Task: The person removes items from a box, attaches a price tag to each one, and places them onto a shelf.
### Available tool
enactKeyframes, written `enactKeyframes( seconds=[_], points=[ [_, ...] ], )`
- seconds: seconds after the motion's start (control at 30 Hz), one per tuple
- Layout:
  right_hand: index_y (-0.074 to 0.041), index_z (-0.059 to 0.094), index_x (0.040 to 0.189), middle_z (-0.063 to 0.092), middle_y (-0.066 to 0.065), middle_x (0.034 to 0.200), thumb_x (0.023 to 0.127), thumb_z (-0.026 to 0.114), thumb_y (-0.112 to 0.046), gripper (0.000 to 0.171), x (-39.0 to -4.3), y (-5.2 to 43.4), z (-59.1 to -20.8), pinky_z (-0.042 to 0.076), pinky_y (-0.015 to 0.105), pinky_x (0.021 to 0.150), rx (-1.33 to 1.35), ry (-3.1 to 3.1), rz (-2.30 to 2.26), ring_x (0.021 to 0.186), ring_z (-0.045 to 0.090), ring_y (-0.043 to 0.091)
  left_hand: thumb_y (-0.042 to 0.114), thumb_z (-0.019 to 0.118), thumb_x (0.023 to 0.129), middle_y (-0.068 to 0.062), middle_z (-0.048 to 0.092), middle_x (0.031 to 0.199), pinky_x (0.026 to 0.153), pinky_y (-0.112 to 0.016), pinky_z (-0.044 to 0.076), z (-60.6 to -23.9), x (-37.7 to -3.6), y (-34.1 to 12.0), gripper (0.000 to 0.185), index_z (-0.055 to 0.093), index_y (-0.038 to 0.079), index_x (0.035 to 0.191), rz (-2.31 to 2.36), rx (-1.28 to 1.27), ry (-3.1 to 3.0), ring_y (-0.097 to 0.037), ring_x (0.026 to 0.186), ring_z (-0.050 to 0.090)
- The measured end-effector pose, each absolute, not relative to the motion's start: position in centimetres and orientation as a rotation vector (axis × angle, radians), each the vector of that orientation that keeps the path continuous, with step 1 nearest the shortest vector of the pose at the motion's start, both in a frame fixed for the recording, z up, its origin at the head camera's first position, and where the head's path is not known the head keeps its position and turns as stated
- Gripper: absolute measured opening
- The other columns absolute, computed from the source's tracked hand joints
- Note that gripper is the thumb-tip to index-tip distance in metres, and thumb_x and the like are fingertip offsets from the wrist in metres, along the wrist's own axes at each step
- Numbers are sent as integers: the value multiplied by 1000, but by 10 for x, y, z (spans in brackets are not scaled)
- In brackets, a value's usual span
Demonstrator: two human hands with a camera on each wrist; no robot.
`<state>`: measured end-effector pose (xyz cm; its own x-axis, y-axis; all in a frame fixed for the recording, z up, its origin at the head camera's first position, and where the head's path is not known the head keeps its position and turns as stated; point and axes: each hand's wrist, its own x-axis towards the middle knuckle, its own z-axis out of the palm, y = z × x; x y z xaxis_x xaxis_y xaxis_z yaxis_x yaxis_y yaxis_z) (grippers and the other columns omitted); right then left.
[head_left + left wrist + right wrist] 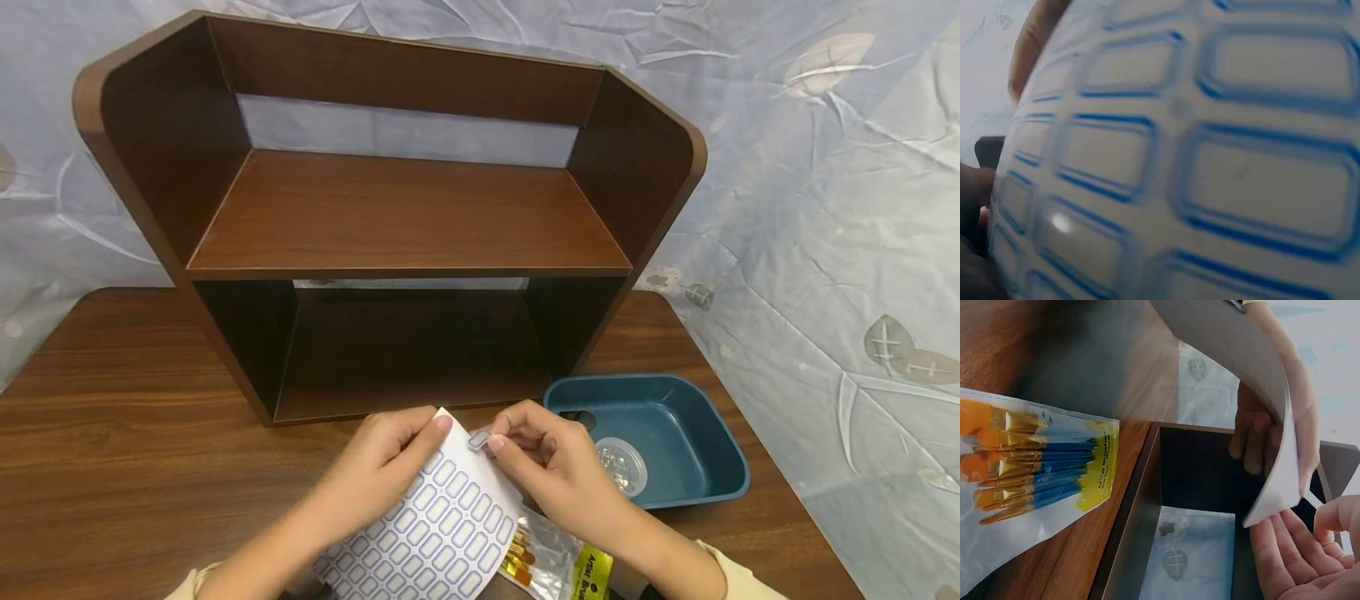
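My left hand (pixel 390 454) holds a white sheet of blue-bordered labels (pixel 435 525) by its top corner, in front of the brown wooden shelf (pixel 390 217). My right hand (pixel 536 454) pinches one small label (pixel 478 440) peeled off that corner. The label sheet (pixel 1197 162) fills the left wrist view, blurred. In the right wrist view the sheet's plain back (pixel 1241 381) curves over my left hand's fingers (pixel 1260 437), and my right hand's fingers (pixel 1291 556) sit just under its corner.
A pack of paintbrushes (pixel 558 562) lies on the wooden table (pixel 127 450) under my right wrist, and the paintbrushes (pixel 1029 469) show orange and blue. A teal tub (pixel 675 408) at the right holds a small clear container (pixel 622 462). Pale patterned cloth (pixel 825 208) hangs behind.
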<state>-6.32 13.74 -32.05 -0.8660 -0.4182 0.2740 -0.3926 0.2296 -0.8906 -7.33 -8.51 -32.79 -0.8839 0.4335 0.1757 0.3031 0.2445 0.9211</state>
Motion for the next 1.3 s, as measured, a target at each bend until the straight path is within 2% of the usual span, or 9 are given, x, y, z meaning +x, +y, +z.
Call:
enactKeyframes(
  seconds=[0.17, 0.33, 0.5, 0.8, 0.97, 1.03, 1.13, 1.2, 1.3],
  points=[
    [-6, 58, 95, 72, 15, 97, 95, 60, -9, 4, -64, 142, -322, 60, 39, 76, -709, 2356, -1815, 87, 72, 14, 29, 50, 101, 2, 62, 65, 46, -25, 50, -326, -74, -102, 20, 59, 14, 93, 1622, 631, 2436, -5, 51, 56],
    [-2, 58, 95, 72, 17, 94, 96, 59, -10, 8, -65, 147, -324, 61, 38, 72, -689, 2335, -1811, 84, 72, 13, 31, 53, 100, 6, 62, 68, 48, -22, 47, -330, -77, -123, 16, 60, 17, 96, 1433, 647, 2522, -3, 53, 53],
    [-1, 58, 95, 71, 17, 91, 96, 58, -8, 7, -66, 153, -327, 60, 35, 67, -694, 2368, -1819, 82, 72, 13, 27, 54, 99, 8, 65, 73, 52, -21, 48, -342, -81, -141, 13, 60, 15, 96, 1248, 679, 2565, -1, 57, 55],
    [-1, 59, 96, 70, 19, 93, 96, 57, -5, 5, -69, 155, -330, 60, 35, 67, -740, 2348, -1853, 83, 72, 19, 21, 60, 94, 10, 51, 63, 48, -20, 38, -374, -90, -167, 6, 61, 17, 91, 941, 574, 2700, -1, 55, 44],
    [0, 59, 96, 69, 19, 91, 95, 58, -5, 5, -69, 154, -330, 60, 35, 70, -757, 2352, -1873, 82, 71, 15, 24, 67, 89, 8, 50, 65, 49, -24, 34, -384, -90, -170, 8, 62, 21, 94, 760, 473, 2742, -7, 59, 44],
    [1, 59, 96, 68, 20, 90, 95, 58, -4, 5, -69, 154, -331, 60, 34, 71, -766, 2349, -1883, 81, 70, 13, 27, 69, 87, 8, 54, 71, 52, -27, 37, -385, -91, -169, 14, 63, 21, 98, 682, 457, 2774, -9, 64, 46],
    [0, 60, 97, 67, 22, 89, 95, 58, -3, 4, -69, 154, -331, 60, 35, 72, -781, 2348, -1892, 81, 69, 12, 30, 73, 85, 2, 63, 88, 61, -37, 50, -383, -92, -163, 24, 64, 18, 104, 551, 455, 2856, -15, 78, 59],
    [0, 59, 97, 66, 23, 89, 94, 58, -2, 3, -69, 154, -331, 60, 35, 72, -789, 2346, -1895, 80, 68, 12, 32, 74, 83, -8, 67, 108, 74, -50, 55, -380, -92, -157, 37, 64, 14, 114, 454, 470, 2905, -27, 95, 65],
    [-1, 59, 97, 65, 21, 88, 94, 58, -1, 3, -69, 154, -330, 60, 35, 72, -795, 2351, -1890, 80, 68, 11, 34, 74, 84, -20, 61, 125, 89, -61, 51, -374, -93, -146, 49, 60, 9, 124, 392, 519, 2922, -42, 116, 59]
  ],
)
